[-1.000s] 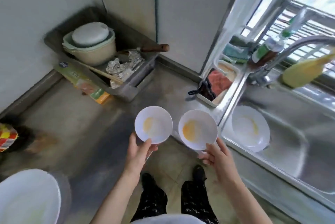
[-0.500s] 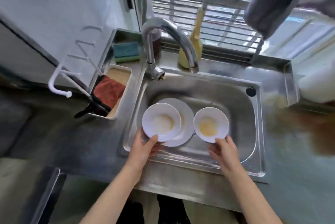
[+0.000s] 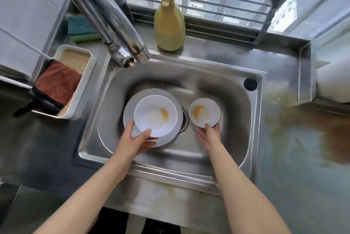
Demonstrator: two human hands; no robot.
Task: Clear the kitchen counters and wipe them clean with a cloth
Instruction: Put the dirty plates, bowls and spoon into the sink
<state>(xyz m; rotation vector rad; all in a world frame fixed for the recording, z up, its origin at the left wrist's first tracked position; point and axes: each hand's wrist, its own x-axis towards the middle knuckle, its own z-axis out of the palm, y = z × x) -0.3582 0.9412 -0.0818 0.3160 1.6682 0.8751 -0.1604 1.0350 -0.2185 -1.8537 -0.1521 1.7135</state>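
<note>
We see the left hand (image 3: 135,139) with thumb over the near rim and fingers under a white round bowl with an orange smear (image 3: 155,115), holding it above a white plate (image 3: 171,135) lying in the stainless steel sink (image 3: 233,120). The right hand (image 3: 209,134) pinches the near rim of a smaller white stained bowl (image 3: 205,112) low in the basin. A rust-red cloth (image 3: 58,85) lies in a white tray (image 3: 83,89) on the counter left of the sink; a yellow bottle (image 3: 169,23) stands behind it.

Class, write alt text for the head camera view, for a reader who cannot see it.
A person's left hand lowers a stained white bowl over a white plate in a steel sink, while the right hand holds a smaller stained bowl beside it. A faucet and a yellow bottle stand behind.
</note>
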